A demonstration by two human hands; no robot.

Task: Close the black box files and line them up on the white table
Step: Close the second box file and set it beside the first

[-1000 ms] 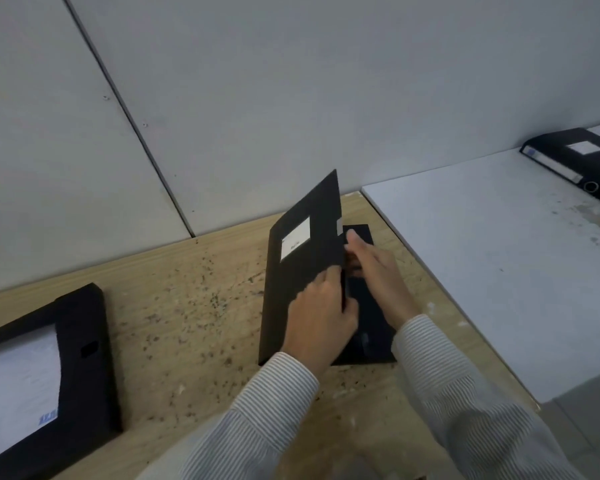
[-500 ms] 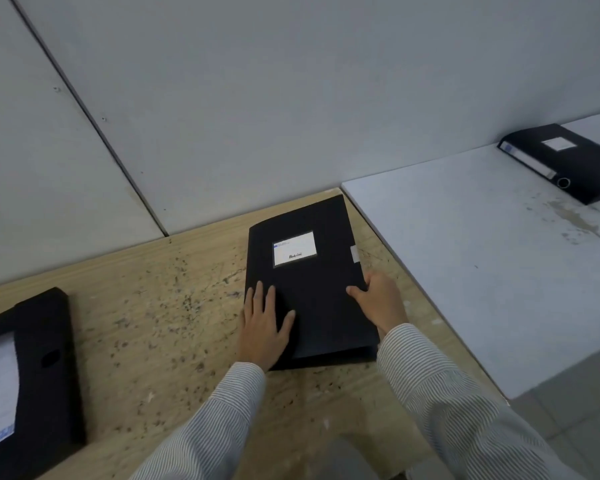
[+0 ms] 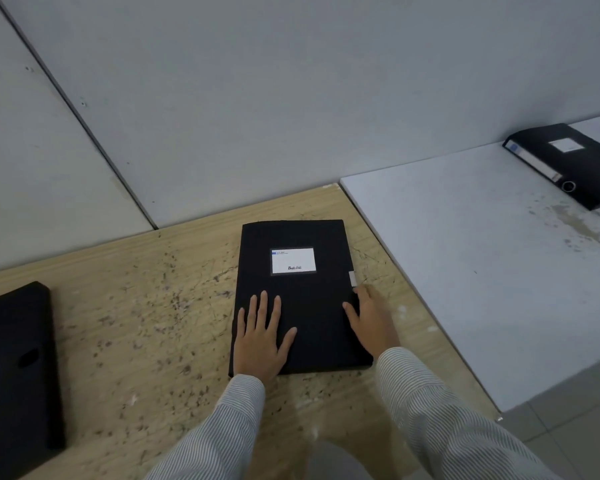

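Note:
A closed black box file [image 3: 312, 306] with a white label lies flat on the speckled wooden table [image 3: 146, 323]. My left hand [image 3: 261, 339] rests flat on its lid near the front left corner, fingers spread. At the file's right edge, just below a small white tab, my right hand [image 3: 371, 320] curls around the side. A second black box file [image 3: 21, 368] lies open at the far left with white paper inside. On the white table [image 3: 482, 271] at the far right lies a third, closed black box file [image 3: 568, 164].
A grey panelled wall [image 3: 291, 98] runs behind both tables. The white table butts against the wooden one on its right and carries stains near the far file. Grey floor tiles [image 3: 575, 410] show at the lower right.
The lid stood upright a second ago and now lies shut. My left hand has gone from gripping the lid to pressing flat on it; my right hand moved to the file's right edge.

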